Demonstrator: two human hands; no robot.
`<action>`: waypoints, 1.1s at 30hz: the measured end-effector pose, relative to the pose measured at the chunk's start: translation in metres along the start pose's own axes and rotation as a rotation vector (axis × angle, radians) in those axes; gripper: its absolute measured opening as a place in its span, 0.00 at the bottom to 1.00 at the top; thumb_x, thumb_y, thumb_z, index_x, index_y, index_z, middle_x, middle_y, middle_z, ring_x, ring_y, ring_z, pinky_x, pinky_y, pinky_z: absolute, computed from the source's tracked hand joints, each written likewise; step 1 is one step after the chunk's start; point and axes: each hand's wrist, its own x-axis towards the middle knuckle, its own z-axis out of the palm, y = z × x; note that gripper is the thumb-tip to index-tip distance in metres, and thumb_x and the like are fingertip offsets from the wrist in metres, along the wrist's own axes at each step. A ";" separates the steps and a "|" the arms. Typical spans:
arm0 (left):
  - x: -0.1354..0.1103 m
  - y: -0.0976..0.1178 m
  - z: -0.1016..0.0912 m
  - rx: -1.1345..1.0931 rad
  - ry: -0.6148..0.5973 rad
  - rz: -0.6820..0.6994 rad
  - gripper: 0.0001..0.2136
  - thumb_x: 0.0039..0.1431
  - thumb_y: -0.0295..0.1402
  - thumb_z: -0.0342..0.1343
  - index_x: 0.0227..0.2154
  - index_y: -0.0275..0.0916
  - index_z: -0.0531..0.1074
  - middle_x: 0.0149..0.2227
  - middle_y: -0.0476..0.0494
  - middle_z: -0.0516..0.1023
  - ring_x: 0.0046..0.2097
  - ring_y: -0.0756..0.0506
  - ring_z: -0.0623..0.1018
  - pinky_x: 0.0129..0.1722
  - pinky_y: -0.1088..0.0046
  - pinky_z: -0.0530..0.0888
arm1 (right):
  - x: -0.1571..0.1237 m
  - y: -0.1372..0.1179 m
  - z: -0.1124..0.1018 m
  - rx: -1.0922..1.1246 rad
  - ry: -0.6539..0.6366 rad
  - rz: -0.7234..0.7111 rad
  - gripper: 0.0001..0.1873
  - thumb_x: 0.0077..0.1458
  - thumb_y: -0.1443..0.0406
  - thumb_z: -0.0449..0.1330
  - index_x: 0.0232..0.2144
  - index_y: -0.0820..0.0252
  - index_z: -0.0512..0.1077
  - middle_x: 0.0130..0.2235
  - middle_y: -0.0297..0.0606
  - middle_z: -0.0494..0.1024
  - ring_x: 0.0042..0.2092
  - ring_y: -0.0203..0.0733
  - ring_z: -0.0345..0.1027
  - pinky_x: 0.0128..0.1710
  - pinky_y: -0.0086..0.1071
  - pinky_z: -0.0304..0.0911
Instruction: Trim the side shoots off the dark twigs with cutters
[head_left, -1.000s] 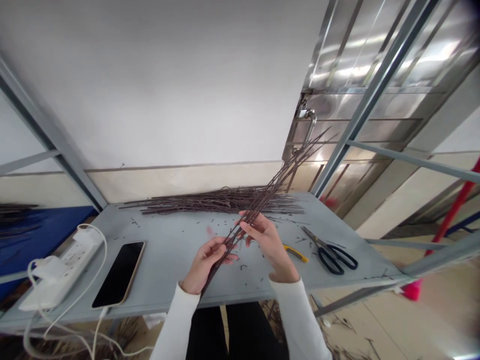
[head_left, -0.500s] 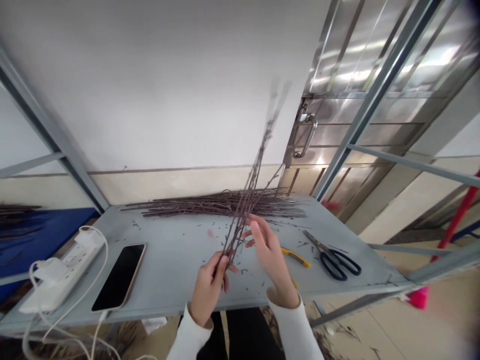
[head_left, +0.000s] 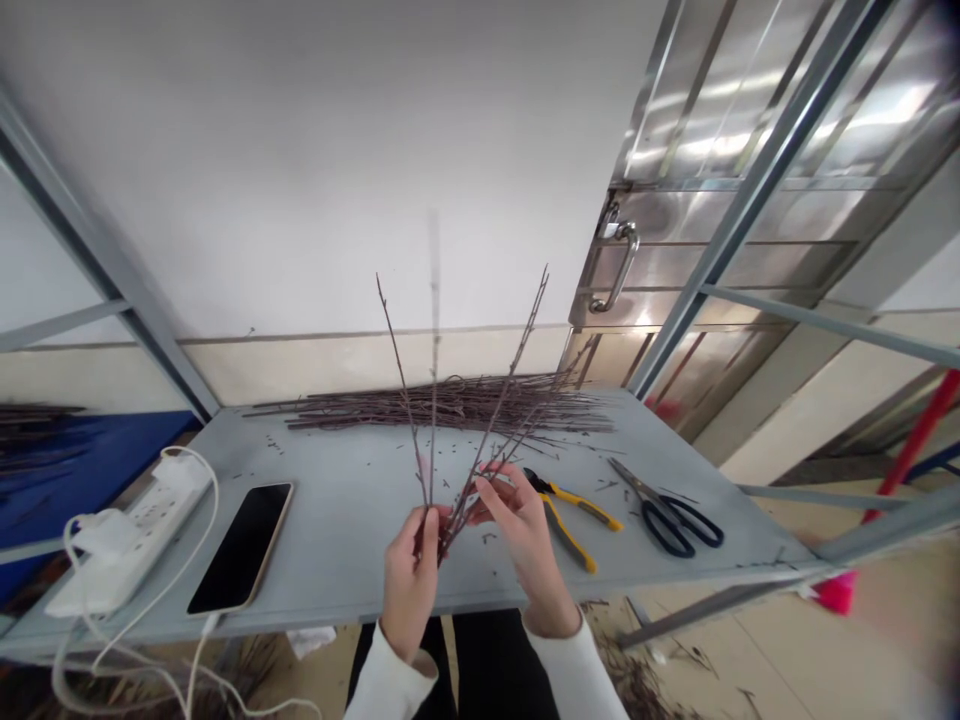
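Observation:
My left hand is closed around the lower ends of a small bunch of thin dark twigs, which stand upright and fan out toward the wall. My right hand pinches some of those twigs just to the right of the left hand, fingers curled round them. Both hands hover over the near edge of a grey table. A long pile of the same twigs lies along the table's far side.
Yellow-handled cutters and black scissors lie right of my hands. A phone on a white cable and a white power strip sit at the left. Small twig bits litter the table. Metal shelf posts rise at both sides.
The bunch has swung from leaning right to upright and has spread into separate twigs. Both hands have moved nearer to me; the cutters, earlier partly hidden by my right hand, now show.

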 end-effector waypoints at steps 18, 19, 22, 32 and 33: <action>0.001 -0.007 0.001 -0.181 -0.171 -0.071 0.17 0.53 0.45 0.57 0.36 0.35 0.77 0.23 0.49 0.72 0.23 0.51 0.64 0.22 0.77 0.61 | -0.001 0.004 -0.002 -0.132 0.064 0.046 0.20 0.41 0.56 0.67 0.30 0.56 0.62 0.25 0.29 0.73 0.24 0.37 0.69 0.26 0.34 0.72; 0.001 -0.008 0.001 -0.195 -0.177 -0.080 0.17 0.53 0.45 0.57 0.37 0.35 0.77 0.24 0.48 0.73 0.23 0.51 0.66 0.22 0.77 0.62 | -0.002 0.004 -0.002 -0.161 0.084 0.041 0.19 0.42 0.56 0.67 0.31 0.57 0.62 0.26 0.31 0.74 0.25 0.38 0.70 0.26 0.35 0.72; 0.002 -0.010 0.002 -0.250 -0.185 -0.086 0.16 0.53 0.43 0.58 0.37 0.36 0.78 0.29 0.44 0.78 0.30 0.47 0.73 0.30 0.74 0.68 | -0.004 0.004 -0.002 -0.233 0.139 0.048 0.16 0.43 0.59 0.65 0.33 0.58 0.64 0.29 0.35 0.76 0.25 0.40 0.71 0.27 0.35 0.71; -0.001 -0.007 0.003 -0.320 -0.086 -0.093 0.15 0.53 0.43 0.58 0.35 0.36 0.77 0.34 0.41 0.81 0.37 0.43 0.77 0.39 0.71 0.72 | -0.013 0.001 0.008 -0.120 0.196 0.115 0.29 0.43 0.62 0.62 0.50 0.60 0.62 0.38 0.42 0.79 0.24 0.42 0.74 0.28 0.38 0.74; -0.001 -0.007 0.003 -0.317 -0.050 -0.094 0.15 0.52 0.44 0.59 0.33 0.36 0.77 0.33 0.42 0.80 0.35 0.44 0.77 0.37 0.71 0.72 | -0.014 0.003 0.008 -0.107 0.199 0.115 0.30 0.44 0.62 0.61 0.51 0.60 0.61 0.38 0.42 0.79 0.25 0.43 0.75 0.28 0.38 0.74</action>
